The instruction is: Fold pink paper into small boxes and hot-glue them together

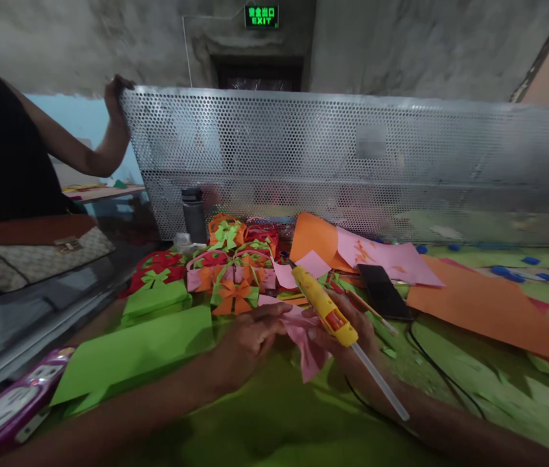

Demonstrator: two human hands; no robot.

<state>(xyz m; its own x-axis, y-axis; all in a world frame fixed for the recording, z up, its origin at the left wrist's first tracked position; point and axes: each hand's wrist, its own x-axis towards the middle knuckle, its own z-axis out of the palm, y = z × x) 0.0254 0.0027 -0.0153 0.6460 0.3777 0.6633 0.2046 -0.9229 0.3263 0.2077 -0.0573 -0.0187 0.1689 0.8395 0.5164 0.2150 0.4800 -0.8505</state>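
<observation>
Pink bow in hand, glue gun held over it

At frame centre the left hand pinches the pink bow; the right hand grips the glue gun. Finished boxes crowd upper centre; uncut sheets lie at right, so work seems partway through.

glue guns: one, yellow glue gun, with one clear glue stick in its rear
pink paper bows: one, pink bow
phones: one, black phone
bottles: one, dark bottle
perforated metal screens: one, metal screen
large orange sheets: two, orange sheet and folded orange sheet
green sheets at near left: two, green sheet, smaller green sheet
decorated paper baskets: a cluster, paper baskets, too crowded to count
exit signs: one, exit sign
handbags: one, handbag
</observation>
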